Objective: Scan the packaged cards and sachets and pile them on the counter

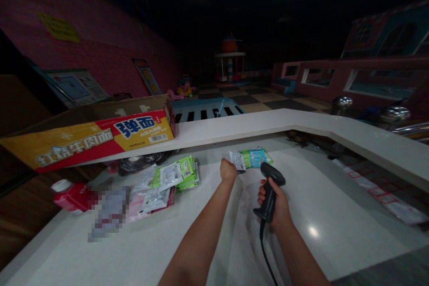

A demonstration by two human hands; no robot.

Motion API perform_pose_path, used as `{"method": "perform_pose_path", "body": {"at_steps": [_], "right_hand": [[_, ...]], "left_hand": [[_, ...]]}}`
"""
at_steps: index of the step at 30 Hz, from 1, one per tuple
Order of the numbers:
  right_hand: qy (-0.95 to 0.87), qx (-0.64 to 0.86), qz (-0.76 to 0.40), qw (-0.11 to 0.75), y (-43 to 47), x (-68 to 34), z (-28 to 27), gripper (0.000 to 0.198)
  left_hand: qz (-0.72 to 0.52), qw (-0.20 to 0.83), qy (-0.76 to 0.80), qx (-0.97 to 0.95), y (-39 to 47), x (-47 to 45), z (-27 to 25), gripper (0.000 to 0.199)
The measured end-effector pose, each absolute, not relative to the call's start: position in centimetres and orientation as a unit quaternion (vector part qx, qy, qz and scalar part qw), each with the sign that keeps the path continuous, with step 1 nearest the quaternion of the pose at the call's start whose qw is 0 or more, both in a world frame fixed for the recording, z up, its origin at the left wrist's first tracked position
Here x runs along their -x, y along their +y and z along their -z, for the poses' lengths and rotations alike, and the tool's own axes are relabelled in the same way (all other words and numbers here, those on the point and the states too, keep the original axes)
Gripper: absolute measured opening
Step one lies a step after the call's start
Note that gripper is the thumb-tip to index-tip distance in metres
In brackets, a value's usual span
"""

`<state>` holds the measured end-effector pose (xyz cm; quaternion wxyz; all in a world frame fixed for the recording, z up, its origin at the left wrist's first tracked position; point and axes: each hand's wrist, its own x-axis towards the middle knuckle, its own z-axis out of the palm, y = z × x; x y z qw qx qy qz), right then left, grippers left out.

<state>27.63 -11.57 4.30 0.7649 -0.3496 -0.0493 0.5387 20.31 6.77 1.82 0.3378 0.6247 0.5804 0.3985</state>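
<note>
My right hand (280,203) is wrapped round the handle of a black barcode scanner (269,194), its cord hanging down towards me. The scanner's head is close to a few green and blue packets (258,157) on the white counter (315,187). Just left of those, my left hand (228,170) is closed at the edge of a silver packet (237,161); its fingertips are hidden from me. Further left lies a loose pile of green and silver packets (181,173), with pink packets (137,205) under and beside it.
An open noodle carton (134,132) sits on the raised ledge (231,130) behind the counter. At the left are a red bottle with a white cap (72,195) and a blurred-out flat item (110,212). Metal knobs (342,103) stand beyond the ledge at right.
</note>
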Motion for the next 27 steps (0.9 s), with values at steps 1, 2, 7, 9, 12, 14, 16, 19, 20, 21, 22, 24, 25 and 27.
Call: {"method": "perform_pose_path", "body": {"at_steps": [1,2,7,9,12,14,16,19,20,21,22,24,25,27], "right_hand": [[-0.049,0.35,-0.54,0.764,-11.6,-27.6,-4.3,0.034],[-0.05,0.351,-0.541,0.762,-11.6,-27.5,-4.3,0.035],[-0.08,0.364,-0.55,0.747,-11.8,-27.2,-4.1,0.036],[-0.094,0.37,-0.555,0.739,-11.9,-27.0,-4.0,0.036],[-0.125,0.384,-0.559,0.725,-12.0,-26.6,-3.8,0.038],[-0.157,0.4,-0.562,0.707,-12.0,-26.4,-3.9,0.041],[-0.194,0.434,-0.56,0.678,-11.9,-26.2,-4.1,0.042],[-0.264,0.51,-0.541,0.614,-12.1,-25.9,-4.9,0.037],[-0.294,0.532,-0.53,0.591,-12.2,-25.8,-5.1,0.035],[-0.326,0.55,-0.519,0.568,-12.5,-25.6,-5.4,0.034],[-0.357,0.562,-0.508,0.547,-12.8,-25.5,-5.7,0.034],[-0.408,0.578,-0.49,0.51,-13.6,-25.1,-6.2,0.033],[-0.424,0.586,-0.484,0.493,-14.1,-25.0,-6.4,0.032],[-0.444,0.601,-0.475,0.466,-15.1,-24.8,-6.8,0.03]], "left_hand": [[-0.409,0.348,0.58,-0.613,6.5,-19.1,-1.7,0.004],[-0.426,0.367,0.573,-0.597,6.2,-17.8,-1.5,0.004],[-0.513,0.465,0.485,-0.534,4.3,-11.5,0.1,0.01],[-0.527,0.489,0.456,-0.525,3.8,-10.1,0.7,0.021],[-0.537,0.507,0.42,-0.527,3.6,-9.2,1.3,0.032],[-0.547,0.488,0.414,-0.54,3.7,-9.3,1.3,0.031],[-0.557,0.453,0.421,-0.554,3.9,-9.4,1.4,0.026],[-0.568,0.426,0.434,-0.554,3.9,-9.6,1.6,0.019],[-0.573,0.422,0.438,-0.55,3.9,-9.6,1.7,0.018],[-0.578,0.419,0.44,-0.545,3.9,-9.6,1.7,0.017],[-0.583,0.415,0.442,-0.541,3.8,-9.6,1.8,0.016],[-0.589,0.41,0.443,-0.538,3.7,-9.7,1.8,0.014],[-0.589,0.408,0.444,-0.538,3.7,-9.8,1.8,0.013],[-0.587,0.406,0.445,-0.541,3.6,-9.9,1.8,0.013]]}}
